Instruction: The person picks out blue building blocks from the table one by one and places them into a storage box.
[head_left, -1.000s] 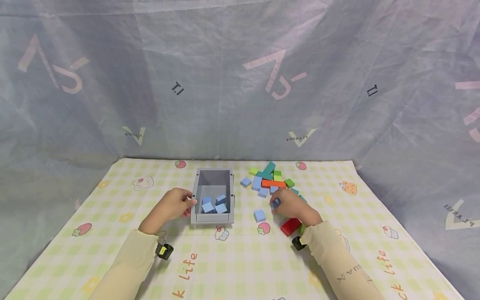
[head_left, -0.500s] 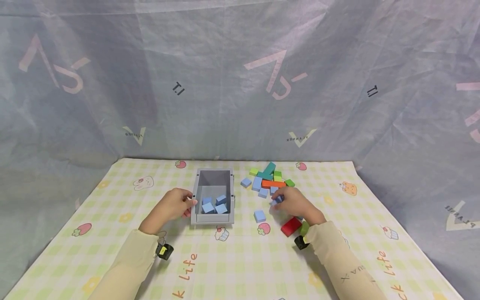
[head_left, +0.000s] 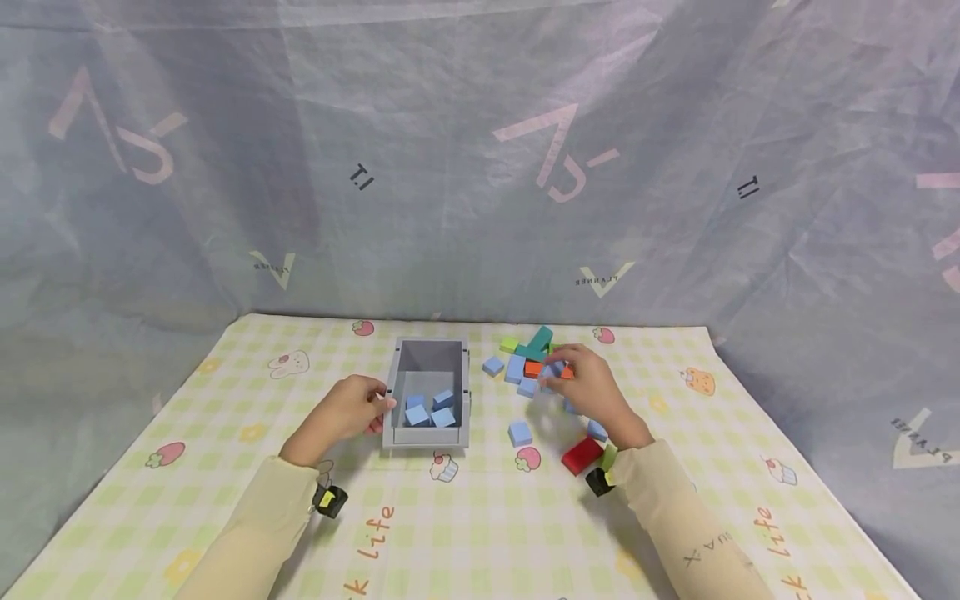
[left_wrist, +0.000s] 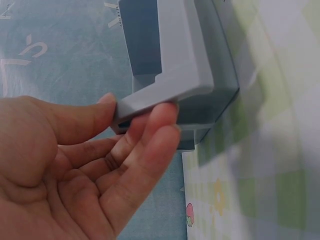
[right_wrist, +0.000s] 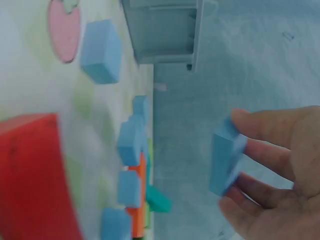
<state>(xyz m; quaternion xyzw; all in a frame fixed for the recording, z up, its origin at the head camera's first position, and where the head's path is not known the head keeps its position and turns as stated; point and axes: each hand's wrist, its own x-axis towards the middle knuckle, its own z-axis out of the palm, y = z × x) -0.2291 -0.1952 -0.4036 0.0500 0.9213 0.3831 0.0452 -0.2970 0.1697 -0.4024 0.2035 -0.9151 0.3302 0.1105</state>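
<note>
A grey box (head_left: pixel 393 379) stands on the checked cloth with three blue blocks (head_left: pixel 429 410) inside. My left hand (head_left: pixel 377 407) grips the box's near left corner, thumb and fingers pinching the rim (left_wrist: pixel 165 90). My right hand (head_left: pixel 560 372) hovers over the near edge of a pile of coloured blocks (head_left: pixel 534 350) and pinches a light blue block (right_wrist: pixel 227 157) between thumb and fingers. One loose blue block (head_left: pixel 519 432) lies between the box and that hand.
A red block (head_left: pixel 582 455) and a green block (head_left: pixel 607 457) lie by my right wrist. The cloth (head_left: pixel 480 533) ends at a draped grey backdrop (head_left: pixel 480 167) behind and to both sides.
My right hand has lifted and moved away from me toward the block pile, carrying the blue block. The left hand and box have stayed put.
</note>
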